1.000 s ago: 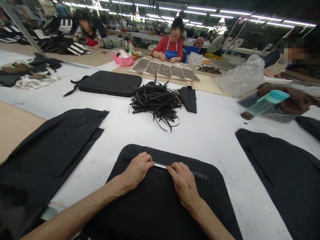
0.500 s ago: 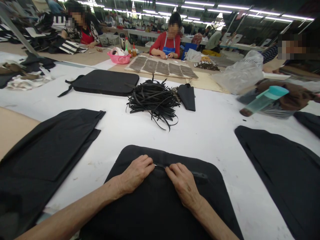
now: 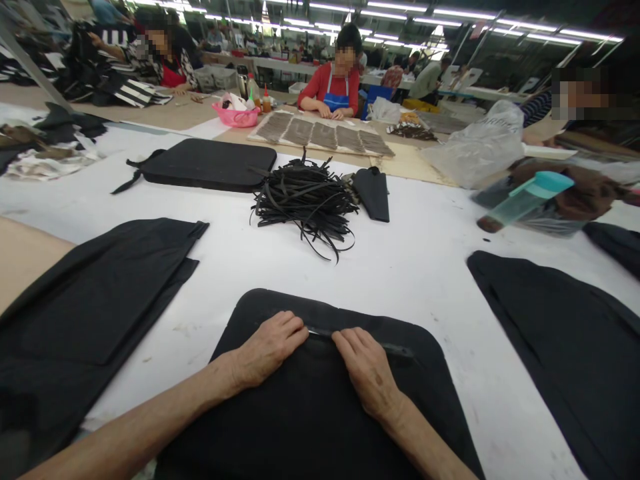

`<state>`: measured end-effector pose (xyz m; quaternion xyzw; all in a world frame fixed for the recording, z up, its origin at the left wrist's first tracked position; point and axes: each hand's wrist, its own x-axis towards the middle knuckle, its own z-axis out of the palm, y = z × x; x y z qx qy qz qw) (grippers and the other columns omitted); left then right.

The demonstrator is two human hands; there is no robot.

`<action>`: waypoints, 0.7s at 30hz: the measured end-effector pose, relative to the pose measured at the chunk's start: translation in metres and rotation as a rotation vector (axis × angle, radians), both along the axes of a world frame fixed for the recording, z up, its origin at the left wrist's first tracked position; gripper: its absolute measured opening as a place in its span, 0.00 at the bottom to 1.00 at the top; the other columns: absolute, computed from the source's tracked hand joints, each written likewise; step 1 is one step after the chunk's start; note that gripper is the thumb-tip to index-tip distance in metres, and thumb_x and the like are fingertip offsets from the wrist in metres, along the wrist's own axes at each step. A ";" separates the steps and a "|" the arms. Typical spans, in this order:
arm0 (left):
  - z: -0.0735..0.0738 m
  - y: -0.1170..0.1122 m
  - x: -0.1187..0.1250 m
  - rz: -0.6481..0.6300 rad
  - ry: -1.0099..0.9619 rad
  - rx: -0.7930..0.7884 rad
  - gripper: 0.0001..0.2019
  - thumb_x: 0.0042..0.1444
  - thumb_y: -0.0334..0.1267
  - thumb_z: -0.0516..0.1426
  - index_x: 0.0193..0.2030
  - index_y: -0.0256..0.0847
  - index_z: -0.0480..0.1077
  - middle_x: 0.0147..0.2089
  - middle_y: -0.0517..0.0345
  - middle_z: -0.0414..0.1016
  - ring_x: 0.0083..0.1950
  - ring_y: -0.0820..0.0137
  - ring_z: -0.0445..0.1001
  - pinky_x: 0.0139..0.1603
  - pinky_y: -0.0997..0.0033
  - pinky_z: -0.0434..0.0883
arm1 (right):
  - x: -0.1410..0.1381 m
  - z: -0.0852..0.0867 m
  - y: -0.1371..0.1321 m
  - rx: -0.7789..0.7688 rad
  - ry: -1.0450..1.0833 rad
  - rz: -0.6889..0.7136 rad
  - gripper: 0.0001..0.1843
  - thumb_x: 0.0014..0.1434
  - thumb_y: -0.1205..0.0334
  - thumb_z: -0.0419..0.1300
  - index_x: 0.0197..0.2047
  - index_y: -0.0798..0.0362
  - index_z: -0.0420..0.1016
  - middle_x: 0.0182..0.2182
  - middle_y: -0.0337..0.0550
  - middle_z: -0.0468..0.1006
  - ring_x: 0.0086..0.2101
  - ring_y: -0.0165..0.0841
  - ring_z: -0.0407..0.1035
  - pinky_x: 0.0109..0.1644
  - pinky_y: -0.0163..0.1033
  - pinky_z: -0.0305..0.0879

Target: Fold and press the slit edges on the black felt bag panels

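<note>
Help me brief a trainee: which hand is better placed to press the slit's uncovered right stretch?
Right. The right hand already lies beside that stretch of the slit; the left hand is farther.
</note>
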<state>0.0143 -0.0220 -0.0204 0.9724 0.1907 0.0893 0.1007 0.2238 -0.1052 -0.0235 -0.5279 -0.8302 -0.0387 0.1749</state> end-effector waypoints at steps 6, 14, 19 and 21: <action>0.001 0.001 -0.001 -0.014 -0.017 0.003 0.11 0.60 0.27 0.45 0.46 0.35 0.65 0.41 0.52 0.67 0.41 0.66 0.62 0.43 0.66 0.64 | 0.001 -0.003 -0.001 -0.015 0.005 -0.027 0.13 0.63 0.71 0.44 0.42 0.57 0.69 0.32 0.46 0.70 0.33 0.35 0.61 0.37 0.41 0.59; 0.000 0.001 -0.002 -0.025 -0.013 0.028 0.10 0.60 0.28 0.45 0.44 0.36 0.65 0.39 0.52 0.67 0.40 0.67 0.62 0.43 0.66 0.64 | 0.002 0.005 0.001 -0.006 -0.054 0.026 0.14 0.62 0.71 0.45 0.41 0.57 0.71 0.30 0.46 0.69 0.32 0.34 0.60 0.35 0.40 0.58; 0.012 0.004 0.000 -0.095 0.111 0.043 0.12 0.58 0.27 0.47 0.48 0.36 0.63 0.38 0.52 0.67 0.39 0.66 0.62 0.42 0.67 0.62 | 0.005 0.006 0.002 -0.056 -0.080 0.082 0.14 0.63 0.70 0.45 0.43 0.58 0.70 0.32 0.46 0.69 0.32 0.34 0.60 0.35 0.40 0.59; 0.018 0.005 0.001 -0.119 0.154 0.047 0.13 0.57 0.27 0.48 0.49 0.36 0.62 0.38 0.52 0.67 0.39 0.66 0.61 0.42 0.67 0.62 | 0.006 0.005 0.002 -0.061 -0.095 0.104 0.13 0.63 0.70 0.45 0.44 0.58 0.70 0.32 0.46 0.69 0.32 0.34 0.60 0.35 0.40 0.59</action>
